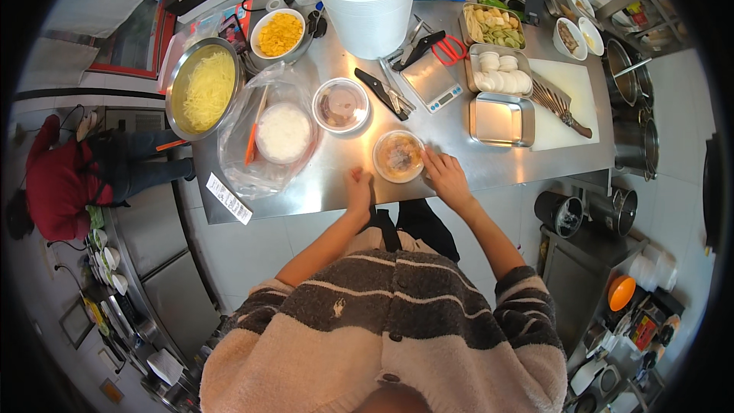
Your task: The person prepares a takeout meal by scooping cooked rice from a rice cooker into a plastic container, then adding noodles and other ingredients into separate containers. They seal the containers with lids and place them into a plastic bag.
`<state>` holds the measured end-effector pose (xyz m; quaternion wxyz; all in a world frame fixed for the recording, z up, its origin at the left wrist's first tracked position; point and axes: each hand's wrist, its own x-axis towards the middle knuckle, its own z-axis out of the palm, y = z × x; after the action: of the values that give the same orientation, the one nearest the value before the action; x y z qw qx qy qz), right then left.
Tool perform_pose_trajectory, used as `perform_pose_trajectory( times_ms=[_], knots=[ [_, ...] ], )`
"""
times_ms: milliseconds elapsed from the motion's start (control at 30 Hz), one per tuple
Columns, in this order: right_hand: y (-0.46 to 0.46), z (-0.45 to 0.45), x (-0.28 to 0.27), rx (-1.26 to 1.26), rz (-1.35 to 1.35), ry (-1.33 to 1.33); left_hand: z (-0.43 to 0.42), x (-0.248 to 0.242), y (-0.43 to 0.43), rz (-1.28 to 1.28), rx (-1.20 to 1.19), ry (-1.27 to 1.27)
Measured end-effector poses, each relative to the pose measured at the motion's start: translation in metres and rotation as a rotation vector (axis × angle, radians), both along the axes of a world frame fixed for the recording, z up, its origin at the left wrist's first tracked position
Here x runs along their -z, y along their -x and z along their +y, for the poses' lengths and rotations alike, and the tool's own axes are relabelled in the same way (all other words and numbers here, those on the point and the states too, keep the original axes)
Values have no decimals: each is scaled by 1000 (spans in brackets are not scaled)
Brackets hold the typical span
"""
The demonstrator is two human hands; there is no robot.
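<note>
A round lidded plastic food container (398,156) stands near the table's front edge. My right hand (444,175) rests its fingers on the container's right rim. My left hand (359,188) is curled at the table edge, left of the container and apart from it; whether its fingers hold anything cannot be told. Behind stands another round clear container with a lid (342,105). To the left, a clear plastic bag (235,149) lies around a round tub of white food (284,133) and an orange-wrapped utensil (252,141). A printed paper slip (229,198) lies at the front left corner.
Behind are a bowl of yellow shreds (209,92), a white bowl of orange pieces (277,34), staplers (383,94), a digital scale (433,83) and stacked white buckets (367,6). A cleaver (553,100) lies on a cutting board (582,109) beside metal trays (502,121). Another person (69,178) is far left.
</note>
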<state>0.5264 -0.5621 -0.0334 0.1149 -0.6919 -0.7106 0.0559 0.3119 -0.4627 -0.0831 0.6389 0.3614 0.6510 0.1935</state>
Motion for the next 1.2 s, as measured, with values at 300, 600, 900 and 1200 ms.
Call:
perform_pose_trajectory(
  times_ms=[300,600,900,1200],
  knots=[
    [-22,54,-11,-417,53,59,65,-3,-20,-22,416,-502],
    [-3,81,-4,-578,58,-5,94,-14,-14,-223,864,-598],
    [-10,54,5,-238,482,163,78,-1,-3,-190,654,-754],
    [25,-69,26,173,862,284,53,0,-8,-13,311,-798]
  ],
)
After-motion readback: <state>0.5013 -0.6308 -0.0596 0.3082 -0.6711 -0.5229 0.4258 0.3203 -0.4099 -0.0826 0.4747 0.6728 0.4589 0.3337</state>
